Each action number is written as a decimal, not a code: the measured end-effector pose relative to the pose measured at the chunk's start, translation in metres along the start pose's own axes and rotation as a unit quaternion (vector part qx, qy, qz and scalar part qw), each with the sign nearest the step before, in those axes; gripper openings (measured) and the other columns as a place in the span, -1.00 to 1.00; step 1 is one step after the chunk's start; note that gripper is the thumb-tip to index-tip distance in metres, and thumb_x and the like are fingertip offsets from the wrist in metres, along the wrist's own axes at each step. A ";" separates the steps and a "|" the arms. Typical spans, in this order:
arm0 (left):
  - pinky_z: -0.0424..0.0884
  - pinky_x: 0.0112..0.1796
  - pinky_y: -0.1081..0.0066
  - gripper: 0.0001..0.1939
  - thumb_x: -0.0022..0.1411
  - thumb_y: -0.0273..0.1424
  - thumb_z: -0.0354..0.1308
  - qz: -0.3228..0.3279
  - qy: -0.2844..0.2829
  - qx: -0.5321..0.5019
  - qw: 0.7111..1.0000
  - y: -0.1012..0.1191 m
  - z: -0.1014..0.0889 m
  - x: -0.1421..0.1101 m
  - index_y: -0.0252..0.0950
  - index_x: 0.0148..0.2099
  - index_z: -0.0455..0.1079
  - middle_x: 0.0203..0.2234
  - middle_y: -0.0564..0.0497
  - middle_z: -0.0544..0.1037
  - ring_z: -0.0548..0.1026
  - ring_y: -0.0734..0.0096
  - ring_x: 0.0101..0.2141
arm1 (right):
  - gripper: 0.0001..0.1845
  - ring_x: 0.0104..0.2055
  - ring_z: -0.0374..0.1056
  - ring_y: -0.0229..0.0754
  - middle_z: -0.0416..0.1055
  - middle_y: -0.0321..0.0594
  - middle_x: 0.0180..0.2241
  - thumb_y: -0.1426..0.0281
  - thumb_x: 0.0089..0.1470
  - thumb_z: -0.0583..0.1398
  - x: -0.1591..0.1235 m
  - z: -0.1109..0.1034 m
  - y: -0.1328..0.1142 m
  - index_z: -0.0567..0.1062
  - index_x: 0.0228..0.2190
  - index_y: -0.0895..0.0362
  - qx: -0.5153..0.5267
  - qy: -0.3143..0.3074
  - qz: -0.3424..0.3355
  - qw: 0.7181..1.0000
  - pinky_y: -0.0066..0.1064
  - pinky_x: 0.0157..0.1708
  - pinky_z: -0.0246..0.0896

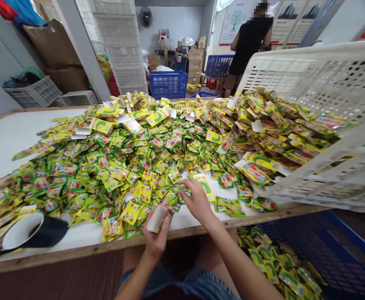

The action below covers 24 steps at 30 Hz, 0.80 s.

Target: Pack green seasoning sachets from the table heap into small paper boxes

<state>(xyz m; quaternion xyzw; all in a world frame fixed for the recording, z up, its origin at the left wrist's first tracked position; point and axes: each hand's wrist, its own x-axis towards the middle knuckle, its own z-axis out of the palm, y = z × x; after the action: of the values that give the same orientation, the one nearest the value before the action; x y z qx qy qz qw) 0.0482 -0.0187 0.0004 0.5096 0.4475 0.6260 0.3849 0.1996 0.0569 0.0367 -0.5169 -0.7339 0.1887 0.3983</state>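
Note:
My left hand (154, 243) is closed around a small open carton (157, 219), whose pale inner side faces up, close to the table's front edge. To its right, my right hand (197, 202) reaches over the pile, thumb and fingers apart and nothing visible between them. Its fingertips are beside small green sachets (172, 196) with red fruit prints; whether they touch one I cannot tell. A flat yellow carton (205, 187) lies on the white tabletop just behind that hand. Loose yellow and green sachets (131, 213) lie near my left hand.
A dark mug (52, 231) stands at the left front edge. At right, a tipped white crate (304, 75) spills yellow cartons (273, 121) onto the table. Below it, a blue crate (332, 246) holds more packets. A person (251, 41) stands at the back.

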 end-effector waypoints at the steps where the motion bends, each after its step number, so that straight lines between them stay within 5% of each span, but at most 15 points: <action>1: 0.27 0.00 0.18 -0.71 0.18 -0.37 0.08 0.029 0.019 0.023 0.999 0.002 -0.002 -0.003 -0.33 -0.04 0.33 -0.31 -0.07 0.52 0.48 0.26 -0.23 | -0.89 -0.17 0.27 -0.11 0.39 -0.20 -0.27 0.41 0.11 0.13 0.009 0.007 -0.005 0.43 -0.27 0.07 0.003 -0.017 -0.022 1.000 -0.28 -0.15 0.13; 5: 0.22 0.04 0.16 -0.71 0.16 -0.37 0.10 0.078 0.098 0.090 0.988 0.010 -0.012 -0.012 -0.29 -0.05 0.33 -0.31 -0.05 0.51 0.46 0.25 -0.21 | -0.86 -0.20 0.24 -0.09 0.36 -0.18 -0.33 0.29 0.05 0.19 0.031 0.053 -0.027 0.44 -0.38 0.10 -0.042 -0.058 -0.055 0.996 -0.26 -0.16 0.11; 8: 0.35 -0.10 0.23 -0.71 0.16 -0.33 0.10 0.053 0.111 0.090 0.988 0.014 -0.019 -0.011 -0.31 -0.06 0.33 -0.29 -0.09 0.49 0.47 0.23 -0.22 | -0.69 -0.17 0.18 0.00 0.31 -0.08 -0.27 0.22 -0.09 0.28 0.033 0.092 -0.040 0.41 -0.33 0.15 -0.098 -0.052 -0.024 0.994 -0.19 -0.18 0.11; 11: 0.38 -0.13 0.26 -0.71 0.15 -0.31 0.12 0.029 0.130 0.081 0.988 0.014 -0.022 -0.007 -0.32 -0.08 0.34 -0.27 -0.10 0.49 0.47 0.23 -0.23 | -0.78 -0.19 0.19 -0.03 0.31 -0.12 -0.29 0.34 -0.10 0.28 0.028 0.107 -0.047 0.37 -0.39 0.13 -0.077 -0.058 -0.006 0.995 -0.18 -0.17 0.11; 14: 0.41 -0.18 0.31 -0.68 0.14 -0.28 0.13 0.003 0.155 0.035 0.987 0.013 -0.022 -0.003 -0.31 -0.08 0.33 -0.29 -0.07 0.50 0.49 0.27 -0.27 | -0.91 -0.31 0.26 -0.17 0.36 -0.26 -0.38 0.41 0.00 0.19 0.020 0.089 -0.039 0.35 -0.38 0.10 0.076 -0.039 0.028 0.996 -0.26 -0.21 0.16; 18: 0.43 -0.23 0.36 -0.64 0.08 -0.24 0.18 -0.054 0.159 -0.005 0.986 0.012 -0.020 0.004 -0.34 -0.11 0.38 -0.34 -0.08 0.54 0.52 0.27 -0.31 | -0.72 -0.39 0.30 -0.21 0.42 -0.22 -0.35 0.30 0.02 0.15 0.006 0.032 0.004 0.37 -0.20 0.14 0.232 0.024 0.138 0.963 -0.38 -0.39 0.23; 21: 0.44 -0.23 0.34 -0.61 0.03 -0.23 0.22 -0.112 0.105 -0.022 0.988 0.008 -0.016 0.010 -0.38 -0.14 0.41 -0.31 -0.12 0.58 0.53 0.20 -0.27 | -0.68 -0.44 0.31 -0.21 0.44 -0.21 -0.39 0.22 -0.06 0.20 -0.006 -0.002 0.038 0.43 -0.28 0.17 0.254 0.019 0.207 0.945 -0.39 -0.45 0.23; 24: 0.44 -0.18 0.29 -0.63 0.04 -0.26 0.23 -0.153 0.005 -0.046 0.987 0.007 -0.009 0.016 -0.38 -0.13 0.43 -0.26 -0.15 0.58 0.54 0.17 -0.25 | -0.65 -0.51 0.31 -0.24 0.42 -0.25 -0.46 0.17 -0.13 0.24 -0.017 -0.010 0.054 0.42 -0.35 0.17 0.267 0.030 0.235 0.934 -0.42 -0.51 0.22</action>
<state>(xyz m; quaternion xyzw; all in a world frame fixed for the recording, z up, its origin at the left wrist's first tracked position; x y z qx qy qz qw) 0.0360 -0.0073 0.0106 0.4137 0.4928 0.5824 0.4967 0.2428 0.0618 -0.0010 -0.5548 -0.5018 0.4502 0.4877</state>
